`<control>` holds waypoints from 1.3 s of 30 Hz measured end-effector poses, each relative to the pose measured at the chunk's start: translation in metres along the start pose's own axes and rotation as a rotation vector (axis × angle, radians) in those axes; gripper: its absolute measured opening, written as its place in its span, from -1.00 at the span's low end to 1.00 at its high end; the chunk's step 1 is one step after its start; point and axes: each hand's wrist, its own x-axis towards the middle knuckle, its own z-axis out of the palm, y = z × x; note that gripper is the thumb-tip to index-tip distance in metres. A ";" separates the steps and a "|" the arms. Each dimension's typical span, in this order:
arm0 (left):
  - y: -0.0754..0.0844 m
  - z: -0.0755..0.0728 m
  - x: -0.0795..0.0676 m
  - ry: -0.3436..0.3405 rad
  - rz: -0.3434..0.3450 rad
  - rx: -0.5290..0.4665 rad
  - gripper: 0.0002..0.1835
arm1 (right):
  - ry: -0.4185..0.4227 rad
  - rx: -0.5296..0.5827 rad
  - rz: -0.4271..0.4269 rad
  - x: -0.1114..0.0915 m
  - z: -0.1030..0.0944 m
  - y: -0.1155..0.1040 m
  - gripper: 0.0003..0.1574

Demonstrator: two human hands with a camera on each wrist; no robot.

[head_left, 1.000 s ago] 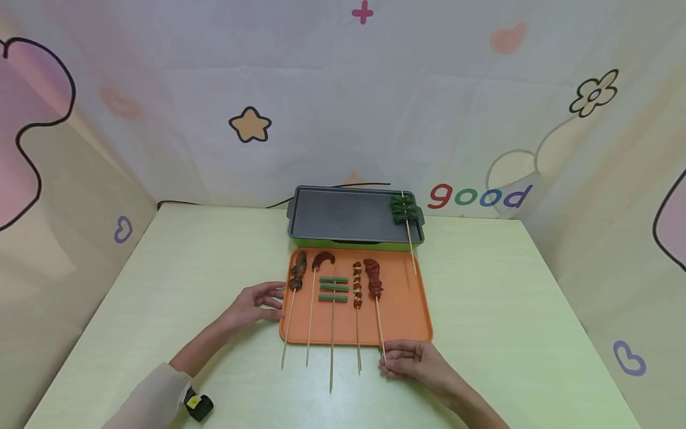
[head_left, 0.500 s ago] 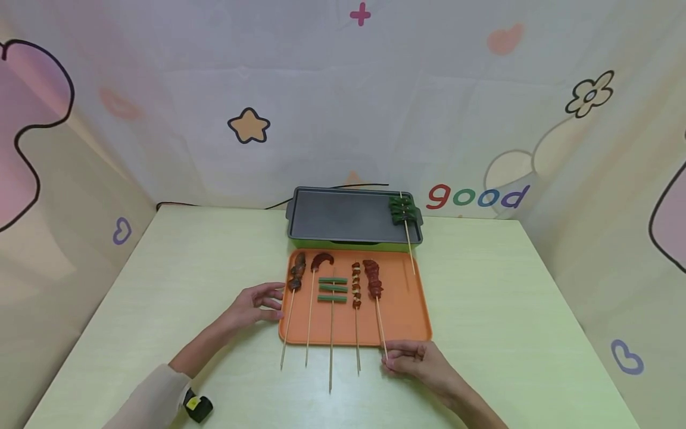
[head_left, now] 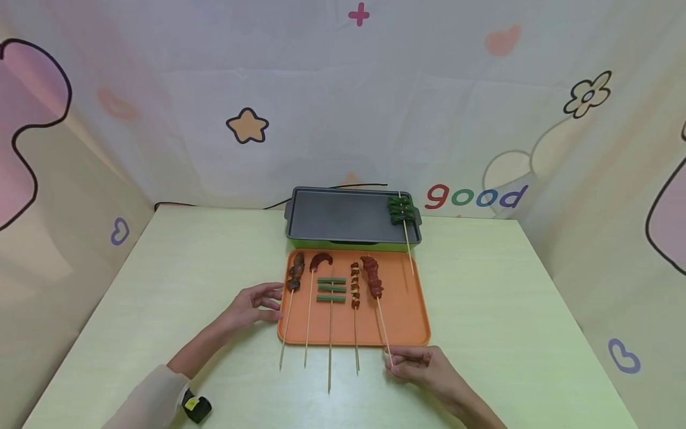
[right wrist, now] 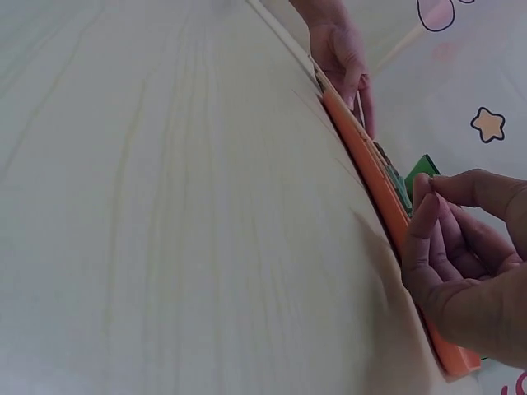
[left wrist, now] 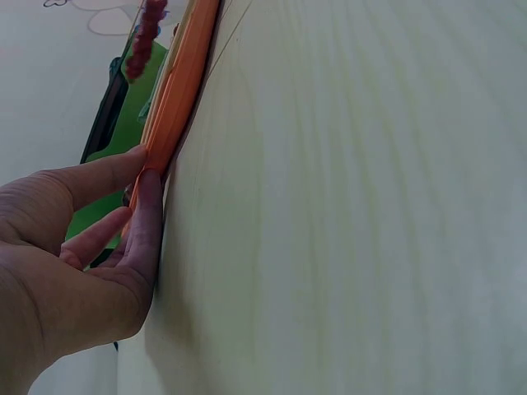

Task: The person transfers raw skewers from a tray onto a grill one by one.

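My right hand (head_left: pixel 423 369) pinches the lower end of a bamboo stick between thumb and index finger, just past the near edge of the orange tray (head_left: pixel 407 328). On that stick is a red meat skewer (head_left: pixel 372 277), hanging above the tray in the left wrist view. My left hand (head_left: pixel 254 305) is at the tray's left side, its loosely extended fingertips touching the rim. Four other skewers lie side by side on the tray: brown chunks (head_left: pixel 295 273), a curled dark red piece (head_left: pixel 321 260), green bean lengths (head_left: pixel 331 289) and small browned pieces (head_left: pixel 355 286).
Behind the tray stands a dark grey griddle (head_left: pixel 343 214) on a green base. Across its right end lies a green leafy skewer (head_left: pixel 401 210), its stick reaching over the tray. A black cord (head_left: pixel 177 204) runs along the back of the table. A printed curtain surrounds the table.
My right hand has shifted slightly right and toward me, swinging the stick's lower end right; the red meat skewer now slants more. My left hand has stayed at the tray.
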 end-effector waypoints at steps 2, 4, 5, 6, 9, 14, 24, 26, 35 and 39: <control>0.000 0.000 0.000 -0.002 0.001 -0.003 -0.29 | 0.003 -0.021 -0.017 -0.002 0.000 -0.002 -0.32; 0.001 0.000 0.000 -0.004 0.003 -0.005 -0.29 | 0.004 -0.042 -0.045 -0.003 0.000 -0.004 -0.32; 0.001 0.000 -0.001 -0.005 0.006 -0.008 -0.28 | 0.004 -0.049 -0.061 -0.003 0.000 -0.005 -0.32; 0.001 0.000 -0.001 -0.007 0.010 -0.007 -0.28 | 0.004 -0.056 -0.077 -0.002 0.000 -0.006 -0.31; 0.001 0.000 -0.001 -0.010 0.021 -0.008 -0.28 | 0.017 -0.073 -0.112 0.002 -0.001 -0.011 -0.30; 0.001 0.000 -0.001 -0.008 0.021 0.002 -0.28 | 0.097 -0.083 -0.114 0.014 -0.003 -0.022 -0.30; 0.001 0.000 -0.001 -0.005 0.011 -0.001 -0.28 | 0.167 -0.080 -0.209 0.044 -0.002 -0.044 -0.36; 0.002 0.001 -0.002 -0.006 0.012 -0.003 -0.28 | 0.187 -0.095 -0.233 0.049 -0.001 -0.048 -0.37; 0.003 0.001 -0.003 0.009 0.003 0.021 -0.29 | 0.271 -0.097 -0.238 0.078 0.002 -0.054 -0.42; 0.002 0.001 -0.003 0.007 0.010 0.013 -0.29 | 0.300 -0.084 -0.227 0.090 0.003 -0.052 -0.44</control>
